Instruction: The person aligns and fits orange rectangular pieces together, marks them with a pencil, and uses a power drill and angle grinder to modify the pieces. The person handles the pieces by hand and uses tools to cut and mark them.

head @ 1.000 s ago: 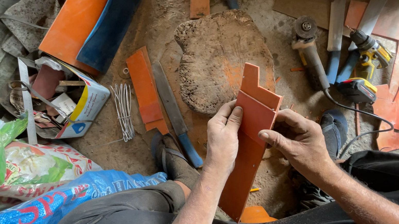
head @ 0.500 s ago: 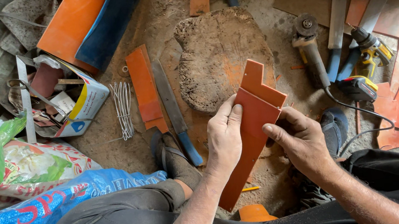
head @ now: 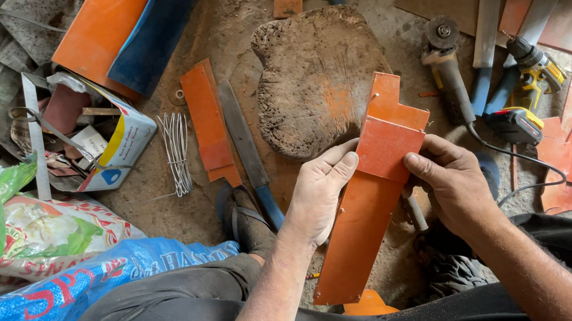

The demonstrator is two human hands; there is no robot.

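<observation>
while the left hand (head: 317, 197) and right hand (head: 453, 185) each pinch an edge of the long flat orange notched board (head: 369, 197), it looks stiff, light, best gripped edgewise.

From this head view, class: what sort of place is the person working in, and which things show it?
Probably an informal floor workshop. An angle grinder and a cordless drill lie on the dusty ground by a worn wooden block, while both hands hold an orange sheath-like piece.

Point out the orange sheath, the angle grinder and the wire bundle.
orange sheath (head: 364, 209): head view, middle of its flat face.
angle grinder (head: 449, 74): head view, its grey body.
wire bundle (head: 176, 150): head view, mid-length of the wires.
</observation>
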